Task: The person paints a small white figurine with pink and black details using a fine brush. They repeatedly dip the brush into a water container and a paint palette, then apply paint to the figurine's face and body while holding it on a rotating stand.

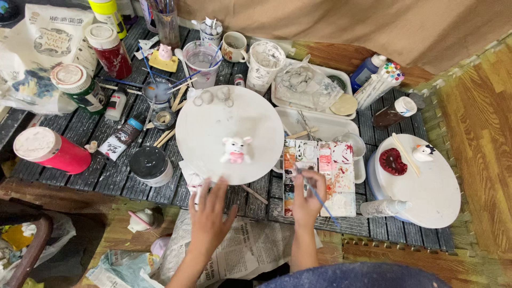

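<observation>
You are in the painting step, loading colour between strokes. The round white board (pixel 213 114) sits at the middle of the slatted table (pixel 80 133), and the small white-and-pink figurine (pixel 236 150) stands on it toward its 5 o'clock edge. At the board's 3 o'clock lies the palette (pixel 336 181), smeared with red and pink. Your left hand (pixel 209 213) lies spread and empty, fingers touching the board's rim at 6 o'clock, steadying it. Your right hand (pixel 308 194) pinches a blue brush (pixel 319 198), its tip over the palette's left-hand wells; whether the bristles touch paint I cannot tell. A second board (pixel 426 200) with a red piece (pixel 393 161) lies at far 3 o'clock. Next, I judge, you need a light carry from 3 o'clock to the figurine, with your left hand holding the board from turning.
</observation>
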